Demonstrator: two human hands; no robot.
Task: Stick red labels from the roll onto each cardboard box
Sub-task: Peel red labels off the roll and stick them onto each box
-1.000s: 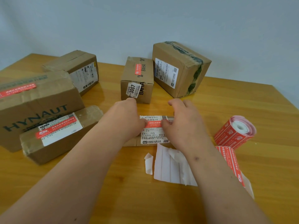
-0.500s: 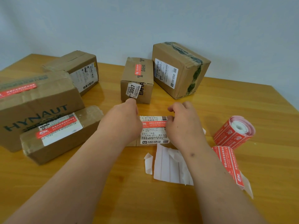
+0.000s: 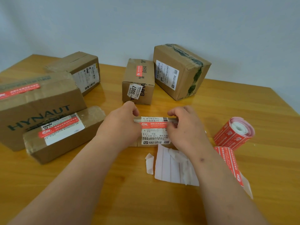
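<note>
Fingers of left hand (image 3: 121, 125) and right hand (image 3: 186, 127) curled down onto flat box (image 3: 154, 138), tips at either end of red label (image 3: 154, 125) lying across its white slip; pinching or only pressing, cannot tell. Roll (image 3: 233, 133) to the right on table (image 3: 113, 184), red strip trailing toward the right forearm. Backing paper (image 3: 170, 168) just before the box. Labelled: HYNAUT box (image 3: 40, 109), long box (image 3: 65, 133), BAHA box (image 3: 139, 82)

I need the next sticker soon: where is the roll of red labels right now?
In the head view, the red-and-white label roll lies on its side on the wooden table, right of the right hand, its loose strip trailing toward the camera.
</note>
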